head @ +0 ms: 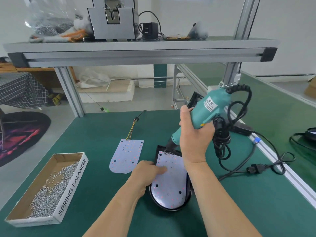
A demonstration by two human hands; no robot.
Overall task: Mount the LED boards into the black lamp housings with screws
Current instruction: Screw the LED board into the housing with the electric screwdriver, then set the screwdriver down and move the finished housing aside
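A white LED board (171, 182) lies inside a black lamp housing (171, 208) on the green table. My left hand (147, 173) rests on the board's left edge, its thumb pressing the board down. My right hand (195, 135) grips a teal electric screwdriver (206, 108), tilted so its tip meets the board's far end. A second LED board (126, 157) with coloured wires lies loose to the left. A cardboard box of screws (51, 190) stands at the front left.
The screwdriver's black cable (239, 158) coils over the table to the right, past an aluminium rail (282, 170). Another black housing (194, 99) stands behind the screwdriver. A shelf on aluminium posts (142, 52) spans overhead with a machine, bagged screws and a charger.
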